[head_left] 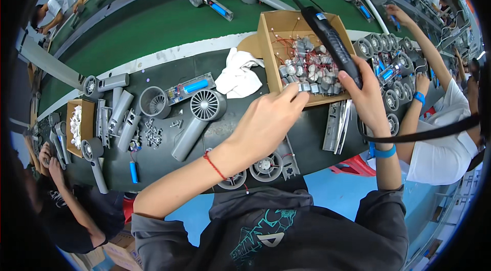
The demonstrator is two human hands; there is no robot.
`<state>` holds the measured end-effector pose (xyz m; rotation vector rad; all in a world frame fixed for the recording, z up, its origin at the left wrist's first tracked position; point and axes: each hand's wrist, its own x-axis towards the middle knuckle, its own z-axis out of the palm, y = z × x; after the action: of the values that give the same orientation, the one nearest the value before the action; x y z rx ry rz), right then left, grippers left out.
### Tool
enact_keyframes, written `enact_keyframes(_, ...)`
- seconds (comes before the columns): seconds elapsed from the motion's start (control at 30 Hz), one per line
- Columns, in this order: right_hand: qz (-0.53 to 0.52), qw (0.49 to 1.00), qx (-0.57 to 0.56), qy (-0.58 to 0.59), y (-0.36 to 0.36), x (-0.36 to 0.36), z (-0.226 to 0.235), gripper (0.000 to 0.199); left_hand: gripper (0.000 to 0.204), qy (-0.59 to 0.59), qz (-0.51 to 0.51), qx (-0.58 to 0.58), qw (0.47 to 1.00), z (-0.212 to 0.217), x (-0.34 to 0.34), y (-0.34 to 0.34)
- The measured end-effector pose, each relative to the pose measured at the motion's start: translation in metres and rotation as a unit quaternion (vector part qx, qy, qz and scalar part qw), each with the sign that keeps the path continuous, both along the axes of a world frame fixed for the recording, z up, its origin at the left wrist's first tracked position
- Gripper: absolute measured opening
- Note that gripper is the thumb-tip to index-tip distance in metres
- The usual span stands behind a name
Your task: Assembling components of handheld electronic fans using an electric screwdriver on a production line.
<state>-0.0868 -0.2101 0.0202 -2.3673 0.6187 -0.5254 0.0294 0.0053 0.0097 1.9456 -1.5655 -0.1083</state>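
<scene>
My right hand [369,98] is wrapped round the lower end of a black electric screwdriver [328,40], tilted over a cardboard box [265,48]. A cord loops from its far end. Inside the box lie several small metal motors [312,69] with red wires. My left hand [271,117] is at the box's near edge, its fingers curled and pressed together; what they hold, if anything, is hidden. Under my left forearm sit round fan parts [266,167], partly covered. Left of that forearm lies a grey handheld fan [207,107], its grille facing up.
A white cloth [239,74] lies left of the box. Farther left are an opened fan with a blue battery [196,85], loose small parts [153,135] and a box of white pieces [71,126]. Beyond runs a green conveyor [153,33] carrying fans. Co-workers sit on both sides.
</scene>
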Motion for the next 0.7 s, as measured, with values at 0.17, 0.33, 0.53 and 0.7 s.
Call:
enact_keyframes(0.17, 0.05, 0.987, -0.149, 0.028, 0.006, 0.002, -0.004, 0.044, 0.031, 0.053, 0.035, 0.055, 0.996, 0.006, -0.002, 0.01)
enact_keyframes(0.33, 0.018, 0.999, -0.039, -0.014, -0.011, -0.027, 0.022, 0.046, 0.052, 0.139, 0.022, 0.024, 0.99, 0.055, -0.002, 0.072)
enact_keyframes(0.53, 0.022, 0.864, 0.067, -0.499, -0.018, -0.145, 0.007, 0.036, 0.077, 0.177, 0.177, 0.089, 0.964, 0.033, -0.046, 0.156)
enact_keyframes(0.7, 0.299, 0.95, -0.058, 0.07, 0.135, -0.054, 0.009, 0.07, 0.07, 0.199, 0.192, 0.04, 0.96, -0.014, -0.054, 0.141)
